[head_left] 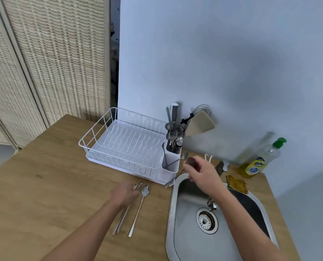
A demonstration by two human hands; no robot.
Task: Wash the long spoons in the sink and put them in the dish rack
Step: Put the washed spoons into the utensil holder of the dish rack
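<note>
Both bare forearms reach forward from the bottom of the view over a wooden counter. The left hand lies palm down on the counter, its fingers curled over the bowls of two or three long spoons lying side by side – the handles run back toward the person under the wrist. The hand is blurred, so I cannot tell whether it has closed on them or only rests on top. One more spoon lies free just to the right of that hand, bowl pointing toward the dish rack. The right hand is raised above the far left corner of the sink, knuckles up, fingers closed around the handle of a long spoon that slants down and to the left, its tip near the sink's rim just beside the rack's base. The white wire rack stands on the counter left of the sink – two spoons already lean in its near cutlery cup, and more utensils fill the far cup. A tap spout shows below the right wrist, over the drain. A dish soap bottle and a yellow sponge sit behind the sink.
</note>
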